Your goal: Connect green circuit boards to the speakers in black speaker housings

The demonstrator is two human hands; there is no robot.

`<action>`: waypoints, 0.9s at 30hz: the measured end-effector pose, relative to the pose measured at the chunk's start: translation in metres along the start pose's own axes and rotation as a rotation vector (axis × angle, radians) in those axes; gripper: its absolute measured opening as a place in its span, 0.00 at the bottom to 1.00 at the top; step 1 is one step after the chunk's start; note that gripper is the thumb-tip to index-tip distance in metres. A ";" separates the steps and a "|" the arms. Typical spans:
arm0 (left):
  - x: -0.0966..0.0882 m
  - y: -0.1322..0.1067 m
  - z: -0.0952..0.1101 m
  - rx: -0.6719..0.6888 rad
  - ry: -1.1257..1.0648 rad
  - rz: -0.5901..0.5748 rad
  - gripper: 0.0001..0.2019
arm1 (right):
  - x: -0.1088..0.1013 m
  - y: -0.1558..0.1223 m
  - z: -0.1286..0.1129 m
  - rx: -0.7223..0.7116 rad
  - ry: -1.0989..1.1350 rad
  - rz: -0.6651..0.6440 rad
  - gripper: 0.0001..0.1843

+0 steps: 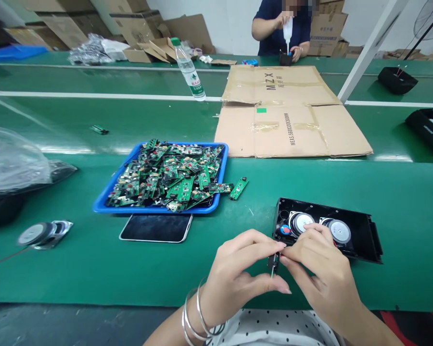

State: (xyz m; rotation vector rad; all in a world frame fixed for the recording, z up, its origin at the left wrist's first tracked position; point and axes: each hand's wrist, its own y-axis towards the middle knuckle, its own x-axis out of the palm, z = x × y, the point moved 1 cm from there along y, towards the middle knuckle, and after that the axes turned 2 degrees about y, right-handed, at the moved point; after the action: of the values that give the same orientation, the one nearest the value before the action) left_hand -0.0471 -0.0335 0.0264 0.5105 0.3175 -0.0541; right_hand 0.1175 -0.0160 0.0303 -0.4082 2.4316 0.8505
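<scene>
My left hand holds a small circuit board nearly edge-on between thumb and fingers. My right hand is closed in a pinch at the board's right side; what lies between its fingertips is too small to make out. Just behind my hands lies an open black speaker housing. Two round speakers, a left one and a right one, sit in it, partly covered by my right fingers. A small blue and red part is at the housing's left end.
A blue tray heaped with circuit boards stands left of centre, with a loose board beside it. Before it lies a phone; farther left, a loose speaker. Flattened cardboard and a water bottle lie beyond. A co-worker works opposite.
</scene>
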 end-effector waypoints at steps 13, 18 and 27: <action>0.002 -0.007 -0.012 -0.017 -0.016 0.035 0.22 | 0.012 0.000 0.008 -0.044 0.071 0.043 0.09; 0.003 -0.010 -0.017 -0.055 -0.047 0.039 0.22 | 0.016 -0.002 0.009 -0.027 0.094 0.044 0.09; 0.003 -0.015 -0.017 -0.082 -0.194 0.013 0.25 | 0.010 -0.004 0.008 -0.027 0.111 0.037 0.08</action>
State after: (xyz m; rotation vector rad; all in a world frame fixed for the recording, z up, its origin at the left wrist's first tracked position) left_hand -0.0507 -0.0380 0.0044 0.4225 0.1265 -0.0772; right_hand 0.1146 -0.0147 0.0175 -0.4331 2.5391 0.8993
